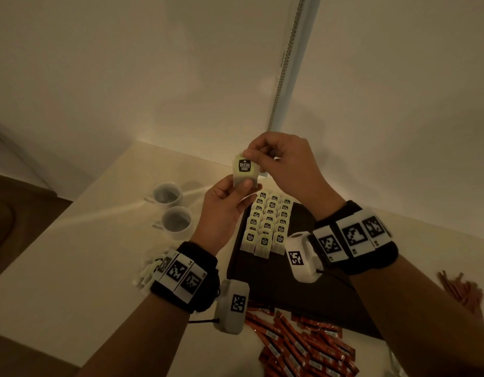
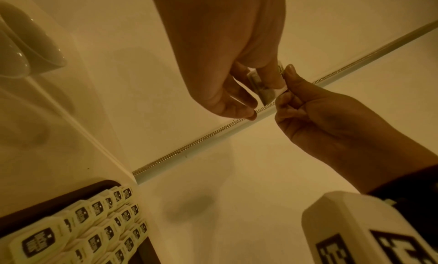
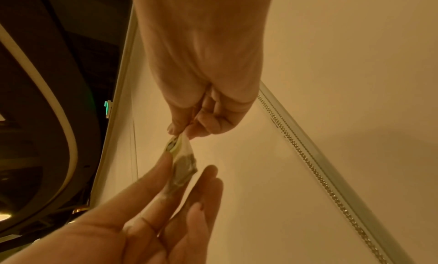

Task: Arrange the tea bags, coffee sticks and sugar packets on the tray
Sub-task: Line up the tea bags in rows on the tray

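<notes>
Above the tray point(image 1: 303, 270), the left hand point(image 1: 222, 210) and right hand point(image 1: 279, 164) pinch one tea bag point(image 1: 245, 170) between their fingers point(image 1: 247, 183), probably straightening it for the rows.

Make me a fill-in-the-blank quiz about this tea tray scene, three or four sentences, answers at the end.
1. Both hands hold one tea bag above the ____ tray.
2. The tea bags on the tray stand in ____ columns.
3. Left of the tray stand ____ white cups.
4. The red sticks lie on the table, ____ the tray.

Missing words: black; three; two; off
</notes>
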`<state>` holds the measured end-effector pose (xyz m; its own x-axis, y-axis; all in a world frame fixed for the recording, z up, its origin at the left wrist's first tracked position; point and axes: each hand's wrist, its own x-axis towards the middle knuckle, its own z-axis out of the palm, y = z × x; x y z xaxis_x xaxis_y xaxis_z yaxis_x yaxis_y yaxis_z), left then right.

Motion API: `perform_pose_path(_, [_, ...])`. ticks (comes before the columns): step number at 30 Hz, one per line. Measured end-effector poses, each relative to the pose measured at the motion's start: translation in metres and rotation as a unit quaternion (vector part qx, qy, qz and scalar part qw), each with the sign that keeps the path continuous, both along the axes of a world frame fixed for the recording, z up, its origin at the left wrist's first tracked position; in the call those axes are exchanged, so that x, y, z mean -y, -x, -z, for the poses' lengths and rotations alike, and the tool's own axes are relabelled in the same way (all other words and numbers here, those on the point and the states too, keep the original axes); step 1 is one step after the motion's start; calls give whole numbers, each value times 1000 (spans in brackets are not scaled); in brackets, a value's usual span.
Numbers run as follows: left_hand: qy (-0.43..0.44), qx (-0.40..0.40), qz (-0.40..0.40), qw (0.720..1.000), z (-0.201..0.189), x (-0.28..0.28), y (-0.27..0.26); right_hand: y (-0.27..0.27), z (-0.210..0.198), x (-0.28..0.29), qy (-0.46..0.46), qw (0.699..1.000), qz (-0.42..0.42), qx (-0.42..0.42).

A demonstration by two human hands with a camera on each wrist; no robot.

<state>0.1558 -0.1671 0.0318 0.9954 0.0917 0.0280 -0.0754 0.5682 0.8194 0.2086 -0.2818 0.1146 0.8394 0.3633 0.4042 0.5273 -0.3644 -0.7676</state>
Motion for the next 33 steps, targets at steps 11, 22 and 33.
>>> perform_pose_path(11, [-122,-57,16,991,15,-14,15,-2,25,32,64,996,-12,-66])
perform_pose_path(22, [-316,-243,-15,917,87,-126,120,6,174,103,299,900,19,-318])
perform_pose_path(33, [-300,-407,-34,862,115,-167,196,-3,226,99,229,901,158,-333])
